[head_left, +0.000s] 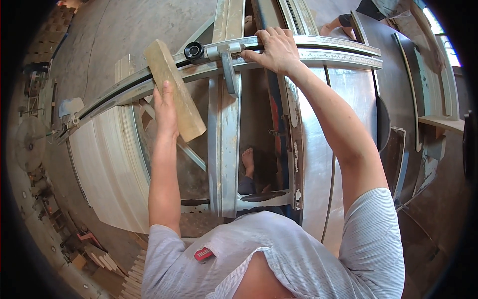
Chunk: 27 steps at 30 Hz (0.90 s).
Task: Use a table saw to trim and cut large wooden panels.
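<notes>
My left hand [167,110] grips the left side of a thick wooden block [177,92], the thumb along its top. The block lies tilted across a long metal fence [318,56], its near end jutting toward me. My right hand [280,49] is closed over the fence farther right, fingers over the far edge and thumb pointing left beside a metal flip stop [229,74]. A round black knob [193,51] sits on the fence between the block and the stop. The undersides of the block and my left fingers are partly hidden.
A stack of pale boards [107,164] stands at left. The steel saw table [351,114] lies under my right arm, and a metal beam [224,149] runs away from me. Another person's arm [338,25] shows at far right. My bare foot [248,158] is below the frame.
</notes>
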Motion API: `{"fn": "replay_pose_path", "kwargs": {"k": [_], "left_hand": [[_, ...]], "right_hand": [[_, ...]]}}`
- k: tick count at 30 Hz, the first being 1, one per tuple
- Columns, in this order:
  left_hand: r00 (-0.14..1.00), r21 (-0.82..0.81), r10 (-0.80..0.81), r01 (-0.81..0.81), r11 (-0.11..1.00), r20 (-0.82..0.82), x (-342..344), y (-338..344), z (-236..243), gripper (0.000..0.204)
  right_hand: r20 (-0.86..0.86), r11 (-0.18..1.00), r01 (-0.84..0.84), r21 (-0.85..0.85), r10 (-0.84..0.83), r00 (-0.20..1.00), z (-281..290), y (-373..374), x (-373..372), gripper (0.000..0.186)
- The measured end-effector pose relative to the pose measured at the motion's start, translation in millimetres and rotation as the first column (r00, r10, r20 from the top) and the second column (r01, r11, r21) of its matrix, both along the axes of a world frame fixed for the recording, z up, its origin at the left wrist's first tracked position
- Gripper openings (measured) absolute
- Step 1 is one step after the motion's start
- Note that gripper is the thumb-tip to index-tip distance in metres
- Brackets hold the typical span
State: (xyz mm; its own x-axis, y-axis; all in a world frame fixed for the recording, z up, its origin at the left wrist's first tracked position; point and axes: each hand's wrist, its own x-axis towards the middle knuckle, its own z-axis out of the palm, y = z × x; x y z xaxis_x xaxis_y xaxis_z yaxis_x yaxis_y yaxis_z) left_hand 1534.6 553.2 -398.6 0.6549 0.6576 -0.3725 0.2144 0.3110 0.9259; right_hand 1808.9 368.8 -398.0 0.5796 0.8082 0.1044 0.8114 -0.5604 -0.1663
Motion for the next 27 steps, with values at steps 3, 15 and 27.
{"fn": "replay_pose_path", "kwargs": {"k": [3,15,27], "left_hand": [[1.000,0.256,0.007,-0.001,0.967,-0.022,6.5,-18.0,-4.2,0.067],[0.997,0.185,-0.044,0.055,0.981,-0.067,-4.7,-14.6,2.9,0.077],[0.986,-0.020,-0.164,0.165,0.986,0.016,-27.0,9.0,3.9,0.071]], "right_hand": [[0.019,1.000,-0.008,0.004,0.008,1.000,-4.3,7.2,-2.7,0.088],[0.003,1.000,-0.009,-0.016,0.009,1.000,-4.3,4.7,-4.3,0.088],[0.006,1.000,-0.017,-0.015,0.018,1.000,4.0,9.4,-4.9,0.088]]}}
